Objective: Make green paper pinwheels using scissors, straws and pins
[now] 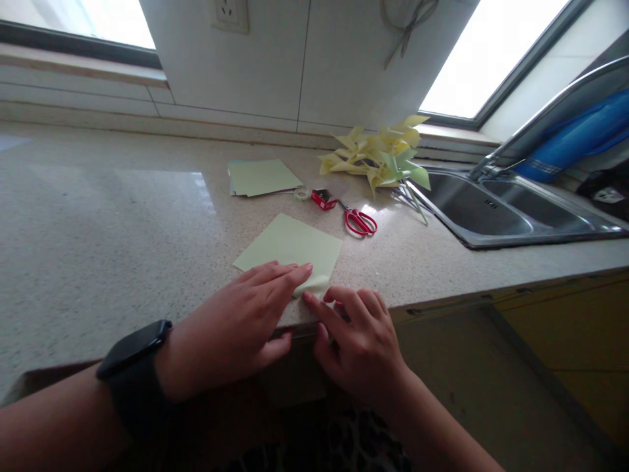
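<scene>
A pale green square sheet of paper [292, 246] lies on the speckled countertop [108, 229] near its front edge. My left hand [240, 328], with a black watch on the wrist, presses flat on the sheet's near corner. My right hand [356, 341] pinches that same corner, which is lifted and curling between finger and thumb. The two hands touch at the fingertips.
Behind the sheet lie red-handled scissors [361, 221], a small red box [323, 198], a roll of tape [301, 193] and a stack of green paper [260, 177]. A pile of yellow and green paper pinwheels [378, 157] sits beside the steel sink [491, 210] at right.
</scene>
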`<state>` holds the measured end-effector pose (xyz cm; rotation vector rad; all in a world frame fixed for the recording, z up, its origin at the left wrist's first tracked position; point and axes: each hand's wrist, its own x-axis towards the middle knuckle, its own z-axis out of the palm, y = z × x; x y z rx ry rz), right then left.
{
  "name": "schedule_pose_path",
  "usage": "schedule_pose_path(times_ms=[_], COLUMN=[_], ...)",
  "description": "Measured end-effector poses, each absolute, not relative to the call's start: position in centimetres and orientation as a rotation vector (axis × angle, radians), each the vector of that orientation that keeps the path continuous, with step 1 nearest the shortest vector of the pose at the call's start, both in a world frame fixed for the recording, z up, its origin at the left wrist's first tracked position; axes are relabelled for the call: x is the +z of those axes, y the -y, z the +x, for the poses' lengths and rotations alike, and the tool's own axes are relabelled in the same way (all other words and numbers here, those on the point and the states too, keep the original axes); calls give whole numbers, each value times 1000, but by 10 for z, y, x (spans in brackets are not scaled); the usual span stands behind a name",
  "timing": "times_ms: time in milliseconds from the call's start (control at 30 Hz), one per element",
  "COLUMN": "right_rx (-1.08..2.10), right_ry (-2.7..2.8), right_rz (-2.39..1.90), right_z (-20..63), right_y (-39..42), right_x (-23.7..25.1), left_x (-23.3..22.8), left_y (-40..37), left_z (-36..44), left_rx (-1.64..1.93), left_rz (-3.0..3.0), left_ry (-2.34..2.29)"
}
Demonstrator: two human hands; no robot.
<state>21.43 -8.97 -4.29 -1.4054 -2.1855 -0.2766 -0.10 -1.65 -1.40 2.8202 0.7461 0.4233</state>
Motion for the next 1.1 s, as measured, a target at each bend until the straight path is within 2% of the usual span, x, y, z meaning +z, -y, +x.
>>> schedule_pose_path(times_ms=[333,667,1100], right_rx=[-220,-21,0], right_ry=[2199,2316,2331], right_rz=[-1326,-1186,-1125], right_z=[218,237,243], right_y=[89,78,80], right_x=[-41,-31,-31], left_x=[-13,-10,-7], left_y=[14,13,11], left_z=[-2,0,0], left_rx=[317,291,231], left_rz=[2888,2868,2831], left_ry=[-693,-675,-678])
